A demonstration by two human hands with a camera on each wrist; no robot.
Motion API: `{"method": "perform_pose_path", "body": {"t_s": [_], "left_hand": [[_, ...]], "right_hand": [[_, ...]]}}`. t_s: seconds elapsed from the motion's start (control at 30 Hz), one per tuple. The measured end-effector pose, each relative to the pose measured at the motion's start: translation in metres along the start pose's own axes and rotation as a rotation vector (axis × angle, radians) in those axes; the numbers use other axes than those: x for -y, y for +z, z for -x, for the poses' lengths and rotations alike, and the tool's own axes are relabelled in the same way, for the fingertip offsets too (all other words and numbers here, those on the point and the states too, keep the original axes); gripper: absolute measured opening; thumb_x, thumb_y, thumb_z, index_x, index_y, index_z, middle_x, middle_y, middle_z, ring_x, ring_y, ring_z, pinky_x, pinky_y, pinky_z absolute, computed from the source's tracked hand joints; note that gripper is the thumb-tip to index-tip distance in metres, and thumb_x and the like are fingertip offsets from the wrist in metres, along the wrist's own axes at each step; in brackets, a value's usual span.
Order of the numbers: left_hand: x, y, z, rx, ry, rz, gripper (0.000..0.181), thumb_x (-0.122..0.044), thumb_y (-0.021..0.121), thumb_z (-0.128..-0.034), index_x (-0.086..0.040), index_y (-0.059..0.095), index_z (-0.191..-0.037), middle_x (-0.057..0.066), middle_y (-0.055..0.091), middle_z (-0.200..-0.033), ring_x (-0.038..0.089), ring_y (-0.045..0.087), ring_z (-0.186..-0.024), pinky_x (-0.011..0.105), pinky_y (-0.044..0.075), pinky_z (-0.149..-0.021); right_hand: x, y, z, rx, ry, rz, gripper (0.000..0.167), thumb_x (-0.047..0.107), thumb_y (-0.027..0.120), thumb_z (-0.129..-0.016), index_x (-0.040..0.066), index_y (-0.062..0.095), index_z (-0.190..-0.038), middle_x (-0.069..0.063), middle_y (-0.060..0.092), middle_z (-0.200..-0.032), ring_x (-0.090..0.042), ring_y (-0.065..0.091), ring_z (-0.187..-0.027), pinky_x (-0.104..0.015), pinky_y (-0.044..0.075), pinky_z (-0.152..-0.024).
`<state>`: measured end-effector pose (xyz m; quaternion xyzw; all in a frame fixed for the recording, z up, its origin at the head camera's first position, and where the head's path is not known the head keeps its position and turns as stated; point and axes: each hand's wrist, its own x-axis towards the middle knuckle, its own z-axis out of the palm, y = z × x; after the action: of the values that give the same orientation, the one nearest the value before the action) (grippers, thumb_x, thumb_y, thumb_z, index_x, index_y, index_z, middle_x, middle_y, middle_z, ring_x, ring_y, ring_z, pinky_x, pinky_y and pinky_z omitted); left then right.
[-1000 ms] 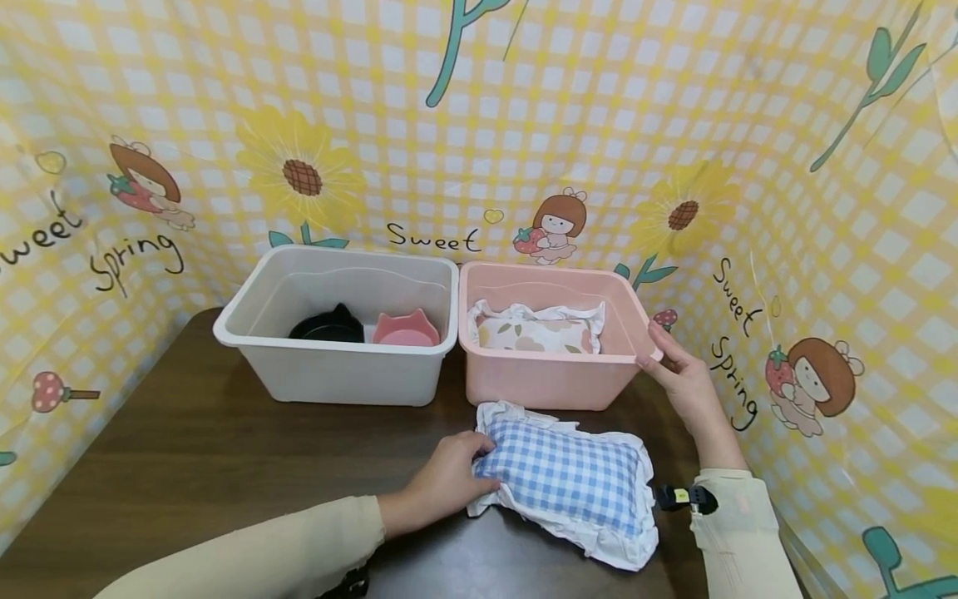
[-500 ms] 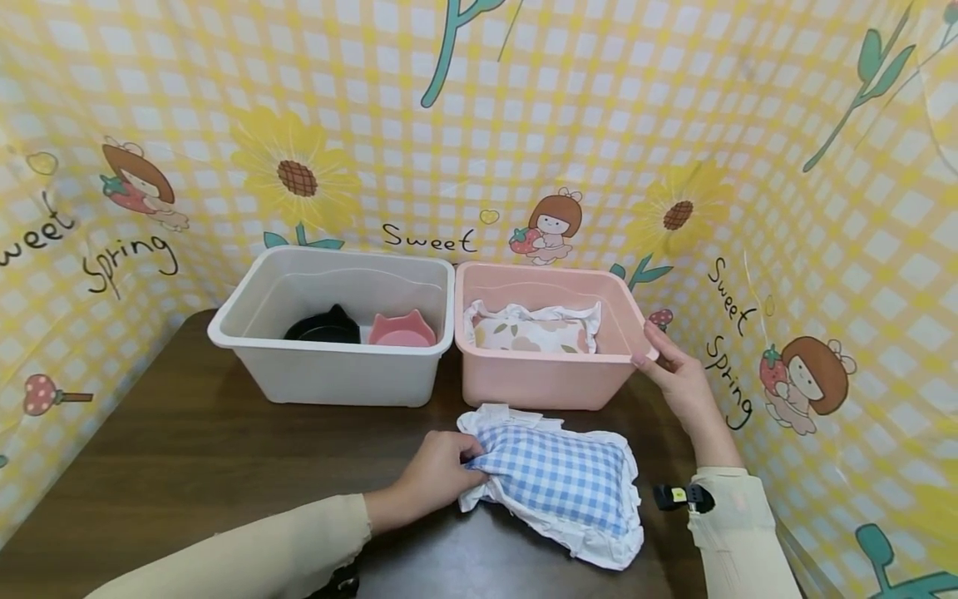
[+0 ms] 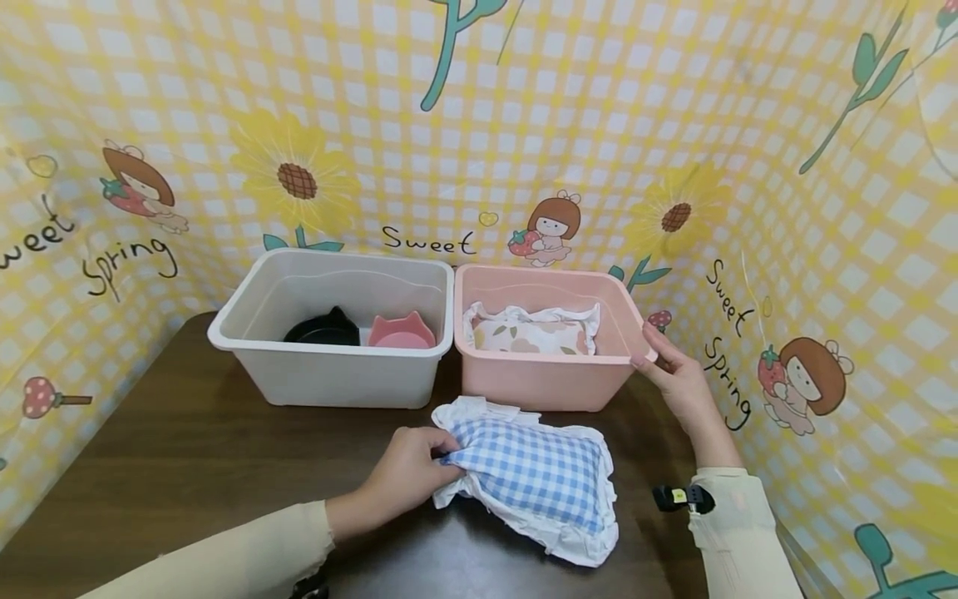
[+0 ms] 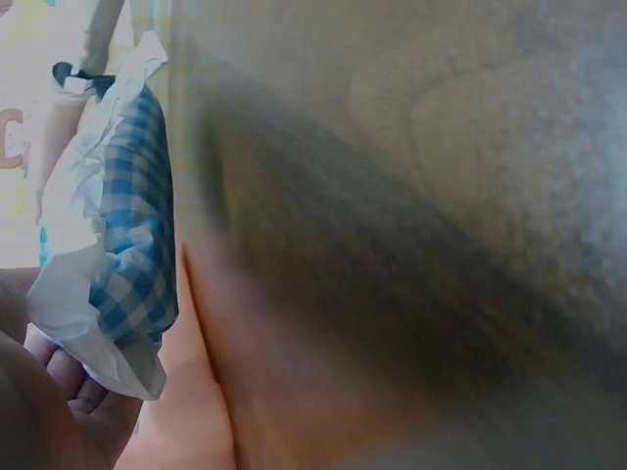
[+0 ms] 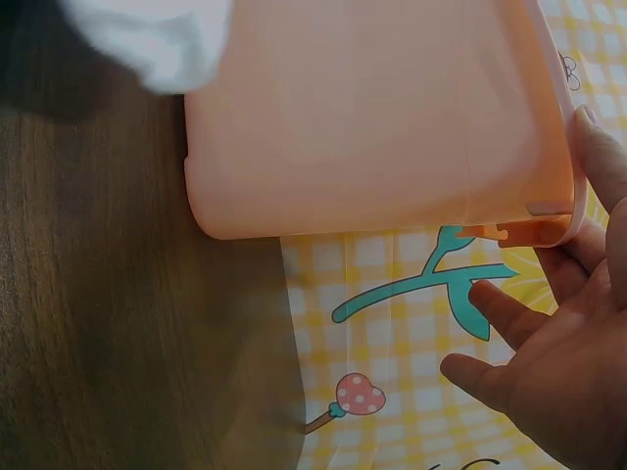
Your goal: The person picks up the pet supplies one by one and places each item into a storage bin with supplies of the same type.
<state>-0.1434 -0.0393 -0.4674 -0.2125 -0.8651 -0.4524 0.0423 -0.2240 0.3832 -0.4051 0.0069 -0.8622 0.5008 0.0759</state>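
A small blue-and-white checked pillow (image 3: 535, 470) with a white ruffled edge is in front of the pink bin (image 3: 539, 378). My left hand (image 3: 407, 474) pinches its left end between thumb and fingers; the left wrist view shows the pillow (image 4: 137, 215) beyond that hand (image 4: 64, 397). At the bin's front right corner, my right hand (image 3: 681, 383) holds the rim with thumb and forefinger. In the right wrist view its other fingers (image 5: 509, 313) are spread below the rim. A floral pillow (image 3: 531, 333) with a white frill lies inside the bin.
Left of the pink bin, a light grey bin (image 3: 344, 374) holds a black cat-eared bowl (image 3: 325, 329) and a pink cat-eared bowl (image 3: 402, 331). Both stand on a dark wooden table (image 3: 224, 466). Yellow checked cloth (image 3: 419, 141) hangs behind and at the sides.
My left hand has tightened its pinch on the checked pillow's end and drawn the pillow to the left. The right hand stays at the pink bin's corner.
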Motion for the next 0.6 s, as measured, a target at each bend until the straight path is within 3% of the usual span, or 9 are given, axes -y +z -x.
{"method": "perform_pose_path", "body": {"t_s": [0.33,0.4,0.5,0.6], "left_hand": [[-0.017,-0.032,0.009,-0.036,-0.010,0.017,0.017,-0.012,0.089,-0.0751,-0.024,0.077,-0.079,-0.015,0.070,-0.080,0.007,0.061,-0.074,0.022,0.052,-0.066],[-0.022,-0.039,0.010,-0.049,-0.004,0.021,0.018,-0.013,0.089,-0.0752,-0.025,0.077,-0.080,-0.016,0.070,-0.082,0.006,0.061,-0.075,0.022,0.053,-0.068],[-0.029,-0.049,0.013,-0.067,0.011,0.026,0.019,-0.013,0.089,-0.0751,-0.026,0.078,-0.081,-0.016,0.071,-0.084,0.006,0.062,-0.076,0.025,0.055,-0.069],[-0.035,-0.058,0.015,-0.086,0.032,0.029,0.019,-0.013,0.090,-0.0748,-0.026,0.079,-0.083,-0.017,0.072,-0.085,0.005,0.063,-0.076,0.025,0.055,-0.068]], "right_hand": [[0.007,0.000,0.003,0.018,-0.005,-0.007,0.063,0.028,0.067,-0.101,0.022,0.038,-0.157,0.000,0.027,-0.168,-0.031,0.029,-0.153,-0.055,0.033,-0.117],[0.016,0.000,0.007,0.022,-0.002,-0.001,0.063,0.026,0.066,-0.102,0.018,0.038,-0.157,-0.003,0.027,-0.168,-0.032,0.030,-0.153,-0.048,0.036,-0.117],[0.029,0.000,0.013,0.031,-0.008,-0.002,0.063,0.024,0.067,-0.101,0.012,0.038,-0.157,-0.006,0.028,-0.167,-0.034,0.030,-0.152,-0.026,0.042,-0.111],[0.024,0.000,0.011,0.029,-0.012,0.001,0.063,0.026,0.067,-0.101,0.014,0.039,-0.157,-0.005,0.028,-0.167,-0.033,0.029,-0.153,-0.024,0.041,-0.111]]}}
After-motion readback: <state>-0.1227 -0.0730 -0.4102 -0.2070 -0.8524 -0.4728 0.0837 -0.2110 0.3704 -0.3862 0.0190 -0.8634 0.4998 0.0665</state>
